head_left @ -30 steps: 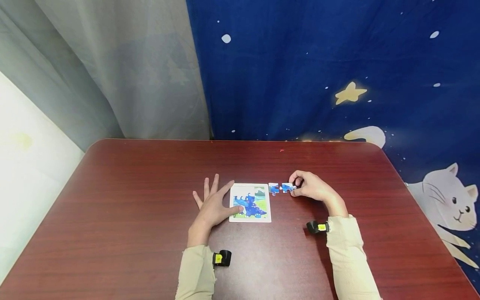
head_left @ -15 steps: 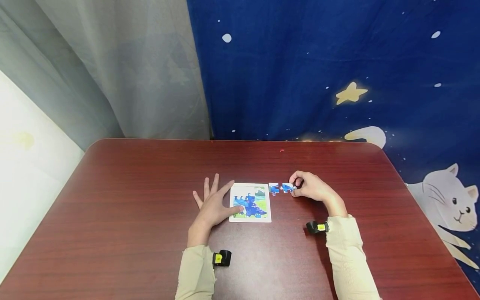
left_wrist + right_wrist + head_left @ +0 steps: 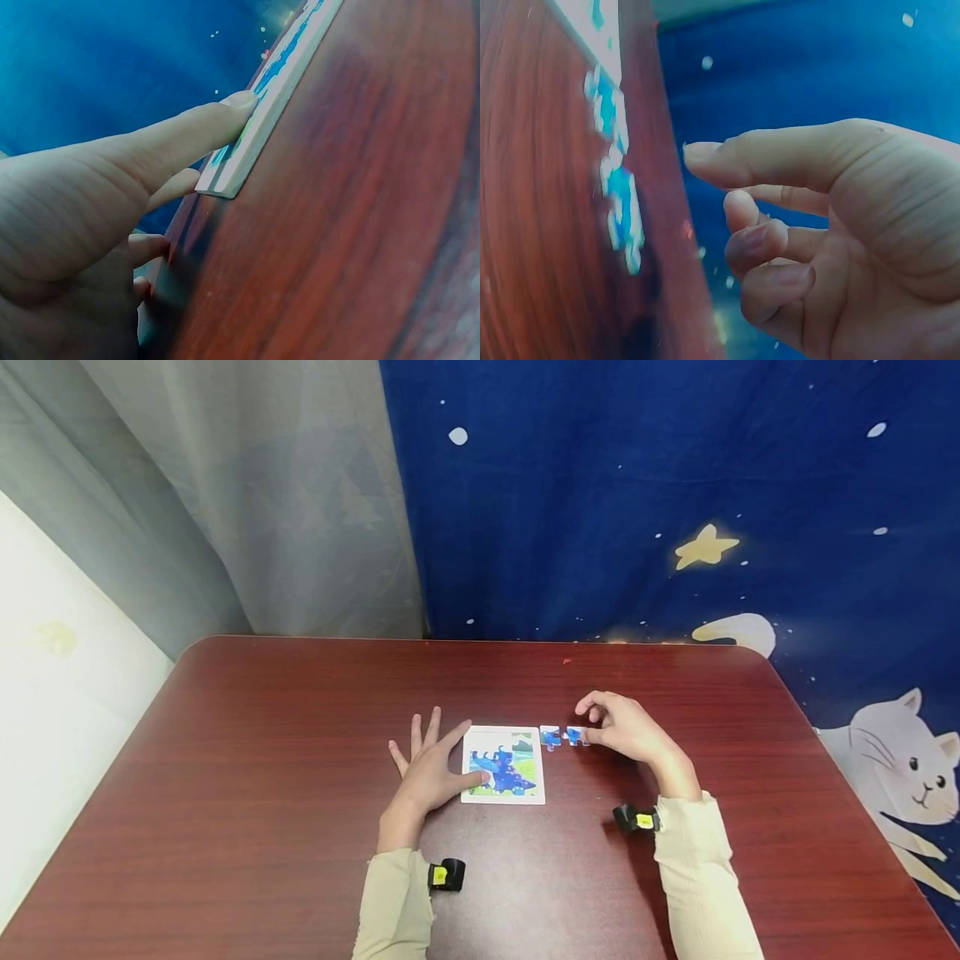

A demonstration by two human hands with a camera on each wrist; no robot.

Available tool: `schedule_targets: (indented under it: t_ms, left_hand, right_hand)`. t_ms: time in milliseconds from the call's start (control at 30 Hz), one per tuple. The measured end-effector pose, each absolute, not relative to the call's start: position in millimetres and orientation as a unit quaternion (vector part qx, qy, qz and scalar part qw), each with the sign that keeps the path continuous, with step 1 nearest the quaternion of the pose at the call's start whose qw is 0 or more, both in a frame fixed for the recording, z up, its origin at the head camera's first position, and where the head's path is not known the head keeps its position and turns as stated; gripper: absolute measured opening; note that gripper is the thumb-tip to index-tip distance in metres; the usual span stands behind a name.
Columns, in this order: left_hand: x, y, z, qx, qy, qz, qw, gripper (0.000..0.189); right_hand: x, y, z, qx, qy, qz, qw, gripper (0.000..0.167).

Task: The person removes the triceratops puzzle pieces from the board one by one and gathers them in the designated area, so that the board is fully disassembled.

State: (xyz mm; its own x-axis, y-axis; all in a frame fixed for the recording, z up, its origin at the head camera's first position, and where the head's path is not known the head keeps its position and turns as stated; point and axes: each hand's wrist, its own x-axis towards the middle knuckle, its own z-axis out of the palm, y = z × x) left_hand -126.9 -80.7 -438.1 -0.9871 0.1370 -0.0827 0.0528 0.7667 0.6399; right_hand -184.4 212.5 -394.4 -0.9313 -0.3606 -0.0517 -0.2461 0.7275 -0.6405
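A white-framed jigsaw puzzle (image 3: 502, 802) with a blue dinosaur picture lies on the table. On its left side my left hand (image 3: 429, 781) spreads its fingers, the thumb (image 3: 229, 112) resting on the picture and the index fingertip at the upper left corner. White backing shows in the upper part of the frame. Just right of the frame lie two blue jigsaw pieces, a nearer one (image 3: 550, 737) and a farther one (image 3: 575, 735). Over the farther piece hovers my right hand (image 3: 630, 727), loosely bent and holding nothing. The right wrist view shows its thumb apart from the pieces (image 3: 622, 195).
The dark red wooden table (image 3: 300, 735) reaches back to a grey curtain (image 3: 300, 527) and a blue curtain (image 3: 562, 527) with stars and a cat. A small red speck (image 3: 567, 661) lies near the table's back edge. Black cameras sit on both wrists.
My right hand has let go of the farther jigsaw piece and lifted slightly, its fingers parting. The left hand keeps its place on the puzzle. The head view has shifted a little.
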Motion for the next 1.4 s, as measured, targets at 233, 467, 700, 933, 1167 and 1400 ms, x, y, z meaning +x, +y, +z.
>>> schedule_targets:
  t_ms: [233,467,700,933,1167,1400]
  left_hand:
    - [-129,-81,-438,0.048,0.939,0.333,0.064,0.082]
    - [-130,-80,-438,0.044,0.940,0.331,0.072,0.083]
    - [-129,-80,-436,0.046,0.940,0.332,0.071,0.082]
    - [-129,-80,-437,0.046,0.939,0.333,0.071,0.082]
    - [-129,-80,-438,0.044,0.938,0.334,0.076,0.082]
    - [-129,-80,-438,0.044,0.938,0.335,0.076,0.082]
  right_hand:
    - [-179,178,-393,-0.244,0.923,-0.294,0.053,0.017]
    - [-174,146,-404,-0.285,0.920,-0.257,0.072,0.017]
    - [-171,136,-409,-0.283,0.928,-0.230,0.078,0.018]
    - [-169,135,-410,-0.270,0.932,-0.231,0.080,0.020]
    - [-168,136,-408,-0.274,0.930,-0.229,0.086,0.022]
    - [-169,135,-408,-0.271,0.933,-0.225,0.076,0.031]
